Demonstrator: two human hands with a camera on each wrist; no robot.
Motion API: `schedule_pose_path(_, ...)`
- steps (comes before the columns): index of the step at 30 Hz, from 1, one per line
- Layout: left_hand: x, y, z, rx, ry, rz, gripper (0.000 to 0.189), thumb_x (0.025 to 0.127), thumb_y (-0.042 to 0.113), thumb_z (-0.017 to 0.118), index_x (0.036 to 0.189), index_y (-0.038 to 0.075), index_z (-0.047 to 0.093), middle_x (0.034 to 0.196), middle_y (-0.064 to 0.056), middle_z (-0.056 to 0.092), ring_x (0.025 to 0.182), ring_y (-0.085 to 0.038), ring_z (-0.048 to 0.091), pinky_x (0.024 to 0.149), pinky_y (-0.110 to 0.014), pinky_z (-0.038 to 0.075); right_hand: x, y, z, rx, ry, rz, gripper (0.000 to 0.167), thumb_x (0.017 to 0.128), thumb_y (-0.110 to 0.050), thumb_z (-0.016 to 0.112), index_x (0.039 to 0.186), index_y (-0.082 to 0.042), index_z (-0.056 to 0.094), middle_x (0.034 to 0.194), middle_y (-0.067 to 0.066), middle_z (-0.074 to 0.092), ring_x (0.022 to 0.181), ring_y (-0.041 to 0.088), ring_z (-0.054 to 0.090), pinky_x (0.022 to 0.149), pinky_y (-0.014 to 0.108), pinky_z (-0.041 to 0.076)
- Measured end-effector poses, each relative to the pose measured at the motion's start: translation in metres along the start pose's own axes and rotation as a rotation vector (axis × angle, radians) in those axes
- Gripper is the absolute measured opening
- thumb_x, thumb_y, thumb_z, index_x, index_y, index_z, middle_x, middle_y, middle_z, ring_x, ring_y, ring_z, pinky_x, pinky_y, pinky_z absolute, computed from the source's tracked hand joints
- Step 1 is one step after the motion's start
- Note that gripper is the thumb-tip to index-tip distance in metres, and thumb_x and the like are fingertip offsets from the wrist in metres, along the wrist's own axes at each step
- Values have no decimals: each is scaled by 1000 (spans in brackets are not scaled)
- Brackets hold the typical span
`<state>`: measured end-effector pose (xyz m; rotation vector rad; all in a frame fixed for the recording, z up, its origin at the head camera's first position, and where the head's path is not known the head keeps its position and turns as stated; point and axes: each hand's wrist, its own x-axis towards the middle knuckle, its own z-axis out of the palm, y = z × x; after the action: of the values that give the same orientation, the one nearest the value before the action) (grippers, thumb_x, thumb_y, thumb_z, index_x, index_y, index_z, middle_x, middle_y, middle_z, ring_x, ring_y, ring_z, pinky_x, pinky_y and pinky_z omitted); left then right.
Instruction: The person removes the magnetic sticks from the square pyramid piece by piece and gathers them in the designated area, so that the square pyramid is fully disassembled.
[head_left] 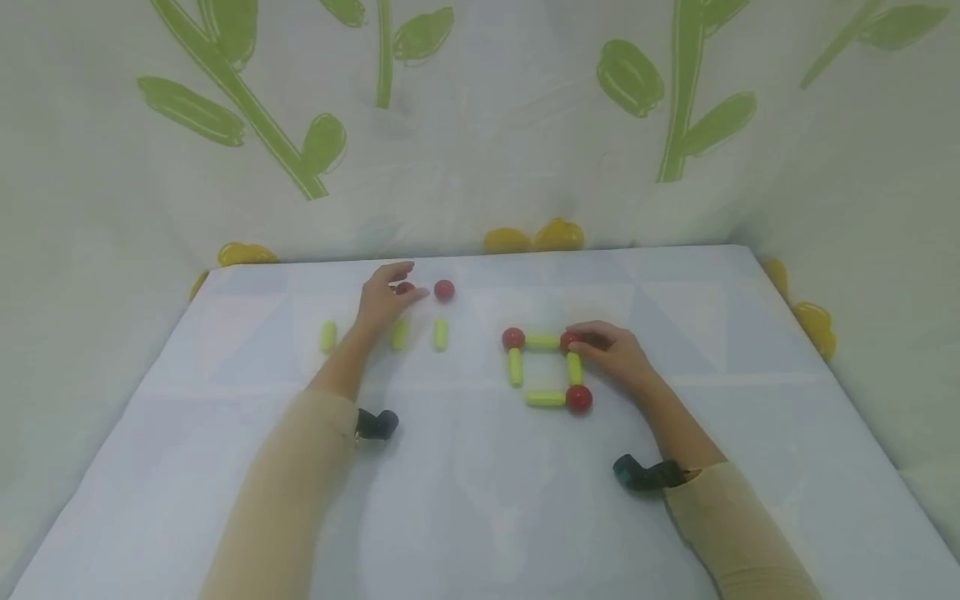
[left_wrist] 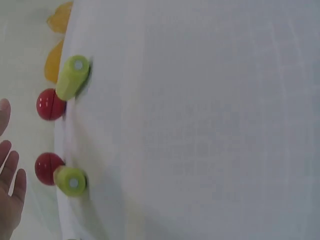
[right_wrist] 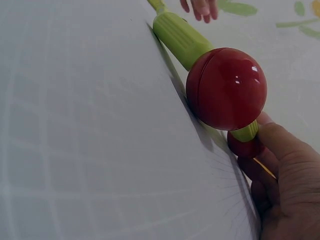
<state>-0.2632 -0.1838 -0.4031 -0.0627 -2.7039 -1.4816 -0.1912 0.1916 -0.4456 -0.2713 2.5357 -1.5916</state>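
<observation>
At the back left, my left hand (head_left: 381, 300) reaches about a red ball (head_left: 405, 288) with fingers and thumb spread; whether it touches the ball cannot be seen. A second red ball (head_left: 444, 290) lies just right of it. My right hand (head_left: 611, 354) pinches the far right corner ball (head_left: 570, 342) of a square outline of red balls and yellow-green sticks. Other balls sit at its far left corner (head_left: 513, 337) and near right corner (head_left: 579, 398). The near stick (head_left: 546, 398) and left stick (head_left: 515, 367) have free ends. In the right wrist view, the near ball (right_wrist: 227, 90) partly covers the pinched ball (right_wrist: 245, 145).
Loose yellow-green sticks lie near the left arm: one left of it (head_left: 328, 336), two to its right, a nearer one (head_left: 400, 334) and a farther one (head_left: 440, 334). The white table (head_left: 480, 500) ends at a pale curtain (head_left: 480, 167) with green leaf prints.
</observation>
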Motion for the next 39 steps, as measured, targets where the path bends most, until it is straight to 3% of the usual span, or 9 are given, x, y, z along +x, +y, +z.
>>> schedule_pose_path(6, -15, 25, 28, -49, -57, 77, 54, 83, 26, 73, 132, 15, 55, 128, -12, 56, 117, -27, 51, 100, -41, 43, -1, -1, -1, 7, -1, -2, 38, 86, -36, 68, 118, -16, 63, 116, 3, 65, 115, 20, 56, 100, 42, 44)
schedule_pose_path(12, -35, 42, 58, -82, -169, 117, 54, 81, 28, 75, 131, 23, 55, 129, -4, 55, 120, -26, 52, 100, -40, 45, -1, 0, -1, 10, -2, 4, 38, 85, -36, 69, 118, -17, 63, 116, 3, 65, 115, 20, 57, 100, 42, 44)
schedule_pose_path(20, -59, 44, 89, -80, -316, 361, 48, 81, 19, 76, 126, 14, 60, 126, 1, 61, 117, -17, 54, 97, -37, 47, 0, 1, -1, -8, 0, 1, 38, 85, -37, 69, 118, -18, 63, 117, 2, 65, 115, 20, 57, 100, 42, 45)
schedule_pose_path(23, -65, 40, 98, -47, -353, 415, 49, 78, 18, 78, 124, 12, 61, 121, 1, 64, 112, -15, 55, 96, -34, 47, 1, 1, -2, -10, -1, -11, 39, 85, -37, 68, 118, -17, 63, 117, 3, 65, 115, 21, 57, 100, 42, 45)
schedule_pose_path(26, -70, 35, 105, 9, -374, 419, 52, 76, 18, 79, 125, 13, 61, 119, 1, 64, 109, -15, 54, 96, -33, 46, 1, 1, -2, -8, 0, -16, 38, 85, -37, 68, 117, -17, 63, 116, 3, 65, 115, 21, 57, 100, 42, 44)
schedule_pose_path(33, -82, 29, 116, 46, -379, 315, 56, 76, 20, 79, 128, 18, 59, 115, 0, 58, 105, -17, 49, 94, -35, 44, 0, 1, -2, -5, -1, -17, 38, 86, -36, 68, 117, -16, 63, 116, 3, 65, 115, 20, 57, 100, 42, 44)
schedule_pose_path(39, -87, 29, 118, 48, -355, 324, 54, 76, 18, 79, 127, 16, 59, 114, 0, 60, 108, -16, 49, 96, -35, 43, 0, 0, -2, -15, 2, -18, 37, 86, -35, 68, 118, -16, 63, 117, 4, 65, 115, 21, 56, 100, 42, 44)
